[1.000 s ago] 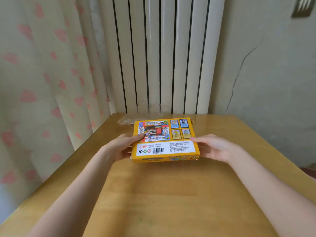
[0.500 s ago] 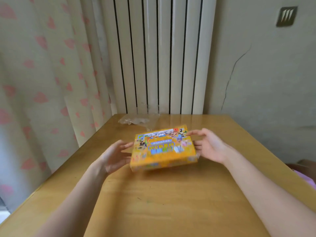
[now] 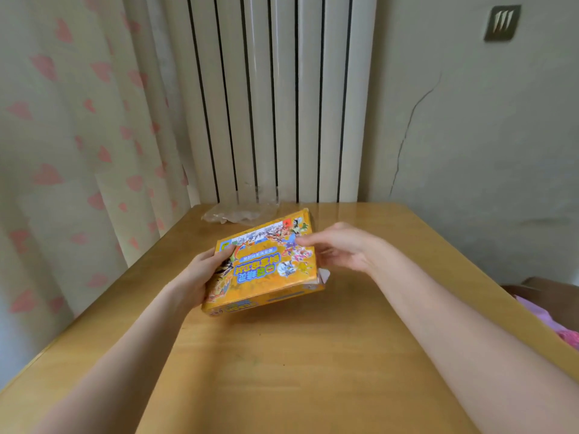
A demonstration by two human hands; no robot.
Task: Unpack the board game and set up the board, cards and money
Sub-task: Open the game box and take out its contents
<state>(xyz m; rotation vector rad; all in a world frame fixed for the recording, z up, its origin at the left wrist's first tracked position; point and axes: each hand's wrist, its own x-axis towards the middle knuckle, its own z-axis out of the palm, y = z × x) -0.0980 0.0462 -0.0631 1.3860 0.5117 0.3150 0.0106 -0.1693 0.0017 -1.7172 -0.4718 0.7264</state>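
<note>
I'd flipped the game box [image 3: 266, 264] cover-up mid-frame; left hand [image 3: 200, 274] gripped its edge, right hand [image 3: 341, 249] loose-fingered over the open end flap [image 3: 322, 275]

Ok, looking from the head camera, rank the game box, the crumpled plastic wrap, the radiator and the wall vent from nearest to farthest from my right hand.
From the right hand:
1. Game box: directly at the fingers, centre of the table, also gripped by the left hand.
2. Plastic wrap: at the table's far edge, to the left.
3. Radiator: on the wall behind the table.
4. Wall vent: high on the wall, upper right.
</note>
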